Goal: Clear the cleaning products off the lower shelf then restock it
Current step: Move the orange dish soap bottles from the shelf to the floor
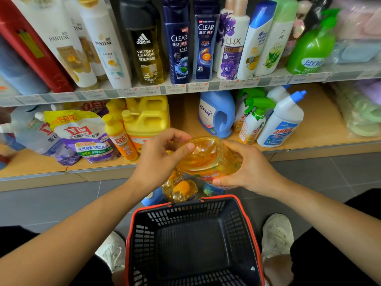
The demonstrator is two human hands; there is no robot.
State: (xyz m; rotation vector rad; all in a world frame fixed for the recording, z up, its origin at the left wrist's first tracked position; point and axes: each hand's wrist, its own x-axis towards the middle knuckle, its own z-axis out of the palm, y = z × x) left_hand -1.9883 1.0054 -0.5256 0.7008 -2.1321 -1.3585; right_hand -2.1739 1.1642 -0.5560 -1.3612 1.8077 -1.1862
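Lower shelf (321,129): carrying detergents (148,118).
Hidden: floor bottles (183,191) lying partly behind hands.
Grip: left hand (160,159) and right hand (247,168) clamping yellow bottle (206,157).

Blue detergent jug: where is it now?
Head view, right of centre on the lower shelf: the blue detergent jug stands just left of the green-trigger spray bottle.

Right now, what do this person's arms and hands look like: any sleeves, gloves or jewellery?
The left grip and right grip are bare hands: no gloves, no rings that show. The left forearm and right forearm are bare too, with no sleeve, watch or band in view. The thumbnails look unpainted.
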